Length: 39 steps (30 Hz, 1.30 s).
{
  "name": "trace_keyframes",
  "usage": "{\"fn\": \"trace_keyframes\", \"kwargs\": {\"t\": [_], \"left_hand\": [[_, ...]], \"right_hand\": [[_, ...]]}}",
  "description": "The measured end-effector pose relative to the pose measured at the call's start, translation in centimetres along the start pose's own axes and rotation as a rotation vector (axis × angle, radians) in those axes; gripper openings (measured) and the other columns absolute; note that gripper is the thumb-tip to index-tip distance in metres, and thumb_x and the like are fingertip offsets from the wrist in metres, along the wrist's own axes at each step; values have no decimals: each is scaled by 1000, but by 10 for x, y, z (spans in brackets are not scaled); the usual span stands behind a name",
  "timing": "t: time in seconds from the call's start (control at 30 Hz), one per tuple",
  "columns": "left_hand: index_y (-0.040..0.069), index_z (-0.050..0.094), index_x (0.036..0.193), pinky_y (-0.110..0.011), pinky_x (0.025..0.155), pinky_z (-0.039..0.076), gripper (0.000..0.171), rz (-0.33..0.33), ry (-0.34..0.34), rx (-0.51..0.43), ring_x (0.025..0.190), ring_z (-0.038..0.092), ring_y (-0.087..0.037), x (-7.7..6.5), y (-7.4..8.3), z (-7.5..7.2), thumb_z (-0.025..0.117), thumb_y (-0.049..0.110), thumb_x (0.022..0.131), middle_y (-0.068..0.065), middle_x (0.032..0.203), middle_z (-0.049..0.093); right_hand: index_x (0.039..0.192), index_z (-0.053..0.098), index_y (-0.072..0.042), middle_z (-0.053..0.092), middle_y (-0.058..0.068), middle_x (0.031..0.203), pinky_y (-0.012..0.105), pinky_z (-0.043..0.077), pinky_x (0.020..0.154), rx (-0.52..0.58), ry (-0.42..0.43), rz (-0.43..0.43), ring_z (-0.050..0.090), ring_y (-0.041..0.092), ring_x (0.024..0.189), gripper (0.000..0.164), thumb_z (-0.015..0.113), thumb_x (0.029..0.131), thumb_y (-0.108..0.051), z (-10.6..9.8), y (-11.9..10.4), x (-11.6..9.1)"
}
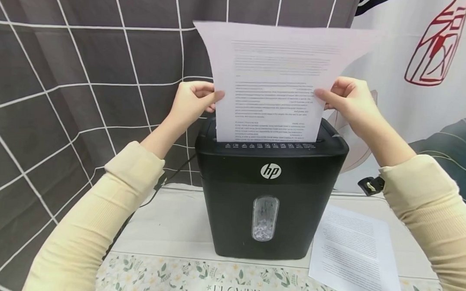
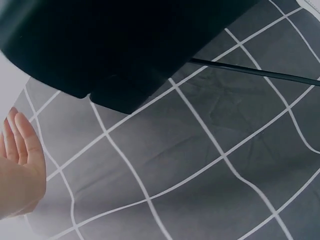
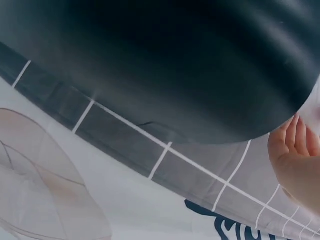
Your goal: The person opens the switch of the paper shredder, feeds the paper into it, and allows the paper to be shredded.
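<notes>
A printed sheet of paper (image 1: 276,86) stands upright with its lower edge at the top slot of a black HP paper shredder (image 1: 231,193). My left hand (image 1: 193,99) pinches the sheet's left edge between thumb and fingers. On the opposite edge, my right hand (image 1: 350,100) pinches it the same way, thumb on the near face. The sheet's upper corners flare outward. Through the shredder's window (image 1: 265,218) pale paper scraps show. Each wrist view catches part of a hand, the left hand (image 2: 22,165) and the right hand (image 3: 297,160), beside the dark shredder body.
A second printed sheet (image 1: 353,255) lies on the table to the right of the shredder. A black cord (image 1: 181,167) runs off at the left. Behind hangs a dark grid-patterned curtain (image 1: 104,53), with a white printed cloth (image 1: 389,61) at right. A flower-patterned mat (image 1: 164,277) lies in front.
</notes>
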<state>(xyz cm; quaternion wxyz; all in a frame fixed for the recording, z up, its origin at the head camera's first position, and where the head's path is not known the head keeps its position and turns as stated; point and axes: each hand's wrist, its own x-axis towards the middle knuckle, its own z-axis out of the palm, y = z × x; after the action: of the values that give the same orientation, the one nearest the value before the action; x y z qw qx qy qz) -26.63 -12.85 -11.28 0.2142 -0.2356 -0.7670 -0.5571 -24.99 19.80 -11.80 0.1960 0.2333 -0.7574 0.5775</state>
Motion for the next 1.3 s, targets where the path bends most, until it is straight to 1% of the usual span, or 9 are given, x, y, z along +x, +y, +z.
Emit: {"fn": "trace_keyframes", "kwargs": {"t": [0.07,0.2,0.27,0.37,0.43,0.5,0.73,1.13,1.3], "left_hand": [[-7,68,98,-16,60,54,24,14,6,-19,55,59,-3,3,5,2,71,11,82,13,64,65],[-5,69,91,-18,63,53,20,53,17,-27,58,58,-4,9,13,5,70,12,83,12,65,65],[-6,69,88,-18,64,53,18,65,24,-25,58,58,-4,10,16,5,70,11,83,12,64,65],[-5,69,85,-19,64,54,16,70,25,-6,60,59,-4,10,16,6,70,10,83,11,65,65],[-5,69,85,-21,65,55,17,65,20,11,62,60,-4,9,15,7,70,11,83,10,67,66],[-5,68,85,-22,66,55,18,61,12,25,63,61,-5,8,13,9,71,12,83,8,68,66],[-7,68,87,-21,63,55,19,65,2,42,63,61,-4,4,7,12,71,11,82,5,72,68],[-8,68,91,-18,60,53,23,26,-26,79,62,59,-3,-2,-4,16,71,13,83,4,72,67],[-7,69,92,-19,60,52,23,18,-33,96,62,59,-3,-3,-7,19,71,14,83,-5,77,69]], "right_hand": [[98,71,-17,71,-16,81,12,51,65,17,22,-25,66,-1,72,18,66,86,-5,2,-2,2],[109,69,-12,70,-19,86,9,49,70,-24,27,-43,67,-3,78,25,65,86,-4,2,-6,3],[109,69,-13,71,-19,85,10,50,70,-27,14,-31,67,-3,78,24,65,86,-5,2,-6,4],[101,72,-17,72,-16,83,11,50,68,29,-4,-6,68,-2,77,20,67,85,-5,2,-5,3],[95,73,-19,73,-14,81,12,50,68,66,-9,0,68,-1,76,19,67,85,-5,2,-4,3],[94,73,-20,73,-13,81,12,50,68,86,-16,5,68,0,75,19,67,85,-4,1,-3,3],[106,71,-17,72,-16,84,13,50,70,3,-45,43,68,0,77,21,69,86,-13,0,0,1],[104,71,-19,71,-19,81,13,50,68,-46,-38,79,68,-2,76,20,69,85,-15,-1,5,-1],[97,71,-25,71,-20,80,12,49,68,-58,-25,83,67,-3,75,16,69,85,-14,-1,6,-1]]}}
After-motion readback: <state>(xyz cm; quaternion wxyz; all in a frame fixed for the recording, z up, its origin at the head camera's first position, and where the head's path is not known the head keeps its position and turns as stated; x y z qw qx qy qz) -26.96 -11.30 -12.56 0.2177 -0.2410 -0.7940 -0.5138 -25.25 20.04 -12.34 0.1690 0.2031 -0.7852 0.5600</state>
